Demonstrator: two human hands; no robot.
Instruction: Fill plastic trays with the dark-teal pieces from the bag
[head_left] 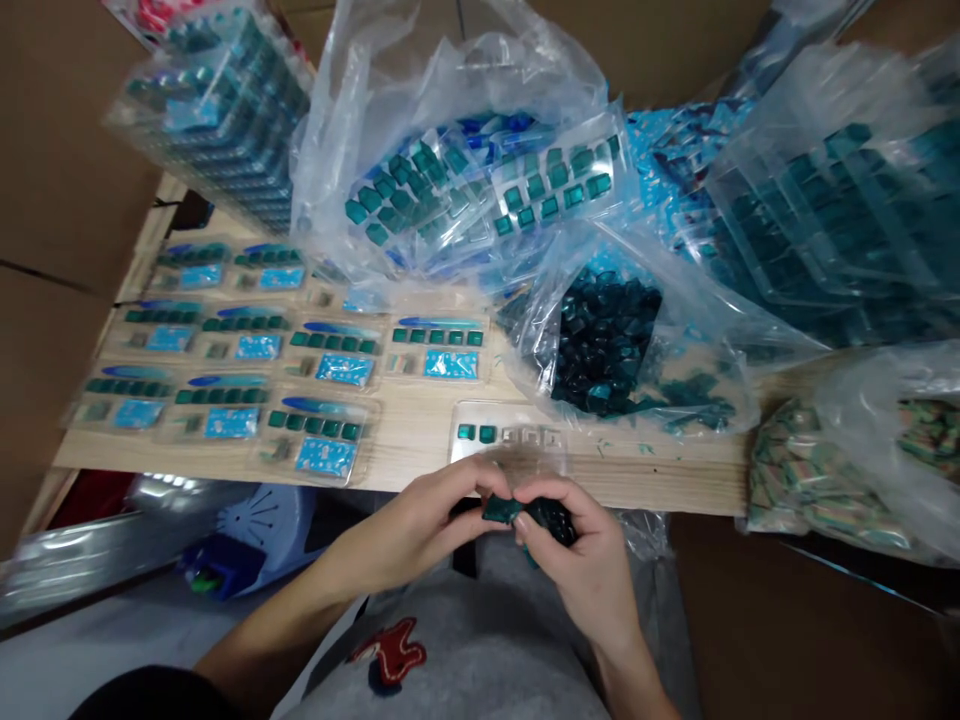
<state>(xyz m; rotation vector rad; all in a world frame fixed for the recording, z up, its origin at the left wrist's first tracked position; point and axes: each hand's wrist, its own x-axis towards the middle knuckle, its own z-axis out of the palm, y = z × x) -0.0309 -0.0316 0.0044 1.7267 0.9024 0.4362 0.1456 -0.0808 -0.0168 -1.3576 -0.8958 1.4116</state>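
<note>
My left hand [420, 530] pinches a translucent teal keycap [501, 510] between thumb and fingers. My right hand [577, 565] is curled around a clump of dark teal keycaps [553, 520], and its fingertips nearly meet the left hand's. Just beyond both hands, a clear plastic blister tray [510, 436] lies on the wooden board. Two teal keycaps [476, 433] sit in its left slots, and the slots to their right show no keycaps. My hands hide the tray's near edge.
The wooden board [405, 450] holds several filled blister packs with blue cards. Clear plastic bags of teal keycaps and stacked trays crowd its far side. A bag of multicoloured pieces lies at right. Cardboard surrounds the board, and a blue object sits at lower left.
</note>
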